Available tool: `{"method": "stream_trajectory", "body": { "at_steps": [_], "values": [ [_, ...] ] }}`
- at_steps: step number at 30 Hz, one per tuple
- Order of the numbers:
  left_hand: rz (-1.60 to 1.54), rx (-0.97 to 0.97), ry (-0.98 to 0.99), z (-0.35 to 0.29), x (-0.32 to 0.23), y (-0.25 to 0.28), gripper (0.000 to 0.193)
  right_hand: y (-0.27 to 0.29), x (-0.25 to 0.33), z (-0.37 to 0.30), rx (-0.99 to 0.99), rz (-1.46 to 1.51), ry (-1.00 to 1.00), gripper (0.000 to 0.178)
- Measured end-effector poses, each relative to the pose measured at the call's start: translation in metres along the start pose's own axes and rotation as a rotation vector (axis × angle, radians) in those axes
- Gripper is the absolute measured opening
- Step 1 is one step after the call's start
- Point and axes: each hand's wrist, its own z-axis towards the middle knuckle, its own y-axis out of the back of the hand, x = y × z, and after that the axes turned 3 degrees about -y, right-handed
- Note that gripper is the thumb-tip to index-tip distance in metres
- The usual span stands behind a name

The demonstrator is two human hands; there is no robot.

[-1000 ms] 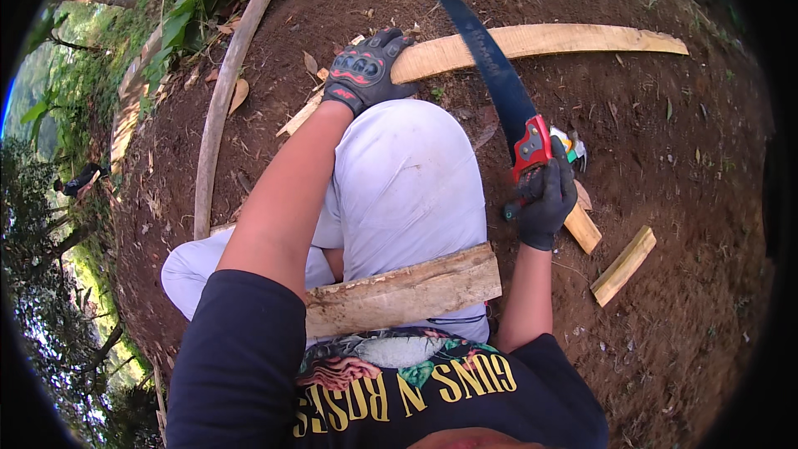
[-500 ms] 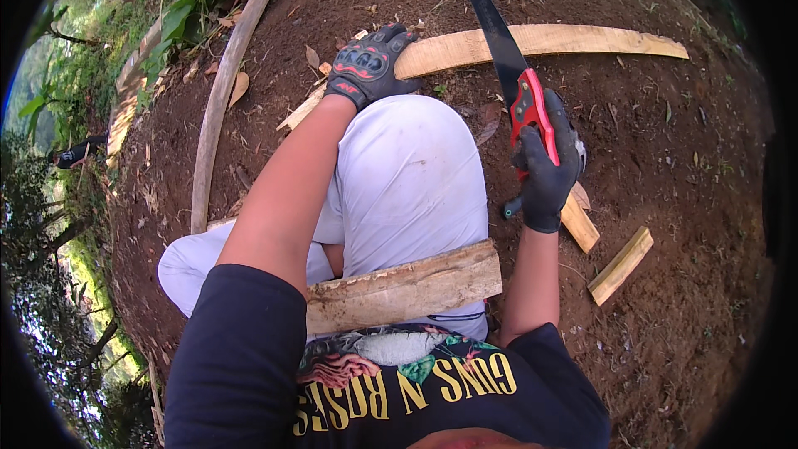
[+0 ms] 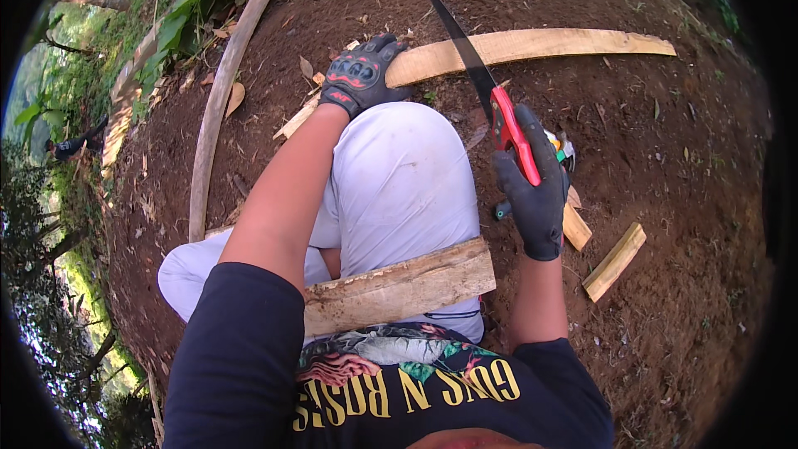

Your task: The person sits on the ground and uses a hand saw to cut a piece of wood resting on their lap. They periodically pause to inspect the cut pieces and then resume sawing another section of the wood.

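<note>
black-gloved right hand (image 3: 542,199) gripping a red-handled, dark-bladed saw (image 3: 482,83), red-trimmed black-gloved left hand (image 3: 362,75) kinda clamping a pale wooden plank (image 3: 565,44)

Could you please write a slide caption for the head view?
Left hand at the end of a long board, right hand gripping a red-handled saw.

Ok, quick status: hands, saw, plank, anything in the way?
Left hand at left end of plank. Right hand gripping saw. Saw crosses plank in view, contact unclear. Board across lap, clear of saw.
</note>
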Motion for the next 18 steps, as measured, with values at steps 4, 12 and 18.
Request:
{"method": "stream_trajectory", "body": {
  "at_steps": [4,12,18],
  "values": [
    [-0.006,-0.020,-0.022,0.001,0.003,-0.005,0.092,0.023,0.016,-0.020,0.137,0.200,-0.087,0.069],
    [0.008,-0.030,-0.013,-0.003,0.006,-0.005,0.092,-0.004,0.019,0.034,-0.156,-0.160,0.190,0.048],
    [-0.002,-0.030,-0.039,0.007,-0.002,-0.007,0.093,-0.053,-0.019,0.096,-0.149,-0.055,0.205,0.048]
  ]
}}
